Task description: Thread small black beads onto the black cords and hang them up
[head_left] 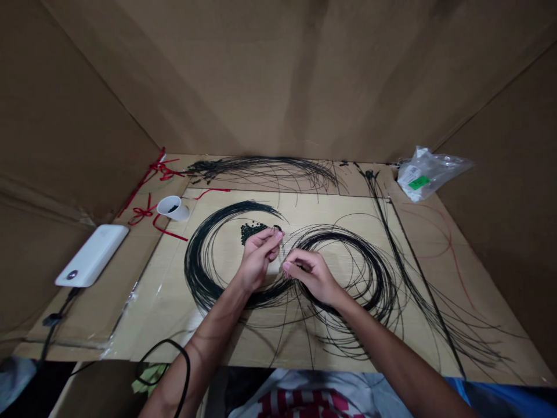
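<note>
Okay, so both hands are working close together over the middle of the board (165, 313). Left hand (256, 258) is pinching a small dark piece (277, 228) between thumb and forefinger, so that grip is pretty much closed, with the piece poking out at the fingertips. Right hand (315, 276) is hovering just beside it, a bit lower, fingers curling in narrow toward the thumb. A thin dark strand (282, 245) is running down between the two, but it's too fine for me to tell whether the right fingertips are actually gripping it.

Just behind the left hand, a patch of little dark beads (249, 233) is lying on the board. One big loop of dark strands (194, 255) is curving around on the left, and a second coil (383, 278) is spreading out under and beyond the right hand. More strands are lying along the back edge (270, 162), plus a long bundle (389, 238) is running down the right side. Over on the left, a white cup (180, 212) is sitting near some red ribbon (140, 215), with dark bits showing inside.
</note>
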Available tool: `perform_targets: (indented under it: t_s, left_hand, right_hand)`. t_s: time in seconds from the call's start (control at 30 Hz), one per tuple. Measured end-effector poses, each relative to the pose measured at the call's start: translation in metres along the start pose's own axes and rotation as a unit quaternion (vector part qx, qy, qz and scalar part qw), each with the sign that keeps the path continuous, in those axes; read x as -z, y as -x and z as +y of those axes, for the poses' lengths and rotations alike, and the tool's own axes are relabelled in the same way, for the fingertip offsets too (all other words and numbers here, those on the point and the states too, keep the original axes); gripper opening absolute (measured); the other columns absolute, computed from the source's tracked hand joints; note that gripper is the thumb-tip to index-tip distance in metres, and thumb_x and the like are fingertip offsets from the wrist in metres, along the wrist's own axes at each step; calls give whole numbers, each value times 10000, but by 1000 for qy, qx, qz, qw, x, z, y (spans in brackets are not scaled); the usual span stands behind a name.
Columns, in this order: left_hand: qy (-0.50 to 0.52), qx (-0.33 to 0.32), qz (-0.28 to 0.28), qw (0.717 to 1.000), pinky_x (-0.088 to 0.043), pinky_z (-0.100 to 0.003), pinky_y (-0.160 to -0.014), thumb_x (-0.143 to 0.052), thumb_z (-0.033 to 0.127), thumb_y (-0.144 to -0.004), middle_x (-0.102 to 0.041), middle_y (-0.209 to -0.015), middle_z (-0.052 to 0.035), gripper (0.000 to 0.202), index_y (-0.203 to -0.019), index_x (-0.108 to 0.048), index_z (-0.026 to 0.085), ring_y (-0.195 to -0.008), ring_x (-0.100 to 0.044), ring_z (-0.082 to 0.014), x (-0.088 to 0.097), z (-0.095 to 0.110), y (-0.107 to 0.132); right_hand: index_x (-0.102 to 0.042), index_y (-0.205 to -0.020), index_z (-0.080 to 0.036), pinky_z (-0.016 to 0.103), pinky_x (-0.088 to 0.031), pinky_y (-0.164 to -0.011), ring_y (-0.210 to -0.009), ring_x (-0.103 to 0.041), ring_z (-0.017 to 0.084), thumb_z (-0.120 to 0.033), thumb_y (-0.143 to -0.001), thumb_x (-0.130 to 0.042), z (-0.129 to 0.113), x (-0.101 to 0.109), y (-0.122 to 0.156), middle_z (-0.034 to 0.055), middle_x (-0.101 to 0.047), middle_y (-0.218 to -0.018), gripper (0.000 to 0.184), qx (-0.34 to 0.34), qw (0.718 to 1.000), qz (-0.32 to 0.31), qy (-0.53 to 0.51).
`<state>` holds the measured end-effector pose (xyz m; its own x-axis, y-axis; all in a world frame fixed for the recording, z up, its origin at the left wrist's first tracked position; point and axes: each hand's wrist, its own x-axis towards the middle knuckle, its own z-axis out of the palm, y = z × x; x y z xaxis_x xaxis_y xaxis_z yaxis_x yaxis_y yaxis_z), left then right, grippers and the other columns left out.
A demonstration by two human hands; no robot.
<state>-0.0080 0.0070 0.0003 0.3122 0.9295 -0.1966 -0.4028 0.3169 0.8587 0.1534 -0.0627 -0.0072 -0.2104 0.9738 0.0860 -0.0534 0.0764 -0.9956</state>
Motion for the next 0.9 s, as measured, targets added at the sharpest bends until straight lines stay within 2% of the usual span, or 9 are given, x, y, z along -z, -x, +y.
perform_targets:
  t_s: [0.1, 0.23, 0.33, 0.6, 0.9]
  left_hand:
    - [-36, -20, 5, 999, -329, -199, -500, -944, 399, -767, -569, -632, 28, 330, -807, -741, 141, -528, -439, -60, 2, -2, 0]
    - [-33, -25, 13, 999, -461, -217, -589, -974, 342, -717, -758, -792, -39, 353, -947, -782, 155, -606, -590, -96, 4, -5, -2]
    - [-19, -26, 15, 999, -508, -230, -656, -978, 309, -712, -785, -835, -48, 418, -1062, -799, 166, -676, -655, -120, 4, -5, -4]
    - [-22, -40, 22, 999, -539, -232, -674, -975, 283, -731, -802, -837, -66, 414, -1093, -823, 155, -693, -677, -127, 5, 1, -3]
    - [21, -14, 37, 999, -524, -190, -661, -998, 237, -680, -797, -821, -57, 451, -1088, -831, 138, -655, -646, -89, 3, 2, -4]
  right_hand:
    - [-680, -807, -201, 292, -480, -718, -722, -630, 175, -487, -1017, -705, -1, -2, 1, 13, -692, -765, 356, -1, 1000, -5, 6]
    - [-667, -804, -206, 294, -471, -710, -720, -613, 176, -510, -1021, -688, -1, -3, 2, 11, -677, -761, 374, -3, 1000, -8, 12]
    - [-662, -799, -206, 295, -471, -708, -718, -613, 177, -525, -1011, -697, 0, -3, 1, 10, -674, -757, 384, -5, 1000, -7, 13]
    - [-658, -787, -209, 293, -472, -692, -695, -618, 176, -546, -1007, -691, 1, -4, 1, 8, -669, -732, 404, -13, 1000, -2, 5]
    - [-649, -785, -204, 285, -460, -694, -696, -600, 167, -524, -1027, -674, 3, -4, 0, 6, -659, -733, 402, -8, 1000, -1, 15]
